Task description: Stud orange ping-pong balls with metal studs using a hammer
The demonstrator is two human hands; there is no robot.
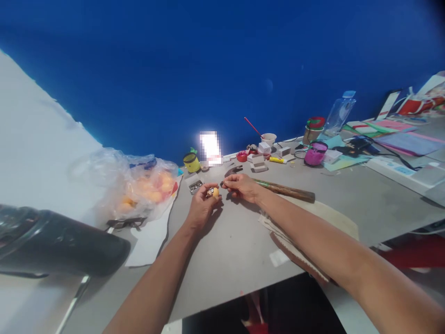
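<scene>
My left hand (203, 204) is closed around a small orange ball (215, 192) with a bit of metal on it, held just above the grey table (229, 241). My right hand (241, 187) is pinched at its fingertips right beside the ball; what it pinches is too small to make out. A hammer with a wooden handle (288, 190) lies on the table behind my right hand, its head near the fingers. My right forearm rests over a brown and white cloth (295, 236).
A clear plastic bag of orange balls (146, 185) sits at the left, a small metal tray (195, 186) near it. A black rounded object (59, 241) is close at the left. At the back stand a yellow cup (191, 162), a pink tub (315, 153), small boxes, papers and a bottle (339, 113).
</scene>
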